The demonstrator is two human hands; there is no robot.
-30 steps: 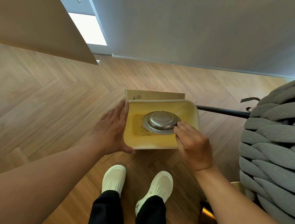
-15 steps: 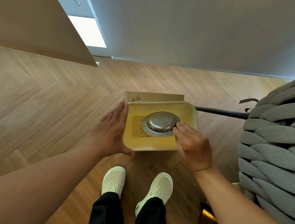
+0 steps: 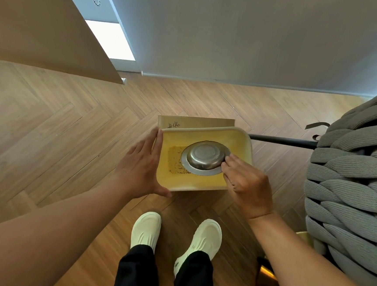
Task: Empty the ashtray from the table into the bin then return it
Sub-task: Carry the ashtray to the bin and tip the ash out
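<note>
Tipping the steel ashtray [image 3: 205,158] upside down over the yellow bin [image 3: 202,182], at the centre of the frame, the person pinches its right rim with the right hand [image 3: 246,186], fingers [image 3: 228,161] clamped on the metal. The left hand [image 3: 142,168] lies flat and unclenched against the bin's left wall, steadying it and grasping nothing. Speckled ash [image 3: 175,160] sits on the bin floor left of the dish. To my eye the pinch is thin: a smooth rim could slip and drop the ashtray in with the ash. A hard shake might flick dust over the low wall onto the wooden floor [image 3: 70,132], or nudge the light bin toward the shoes [image 3: 145,230].
</note>
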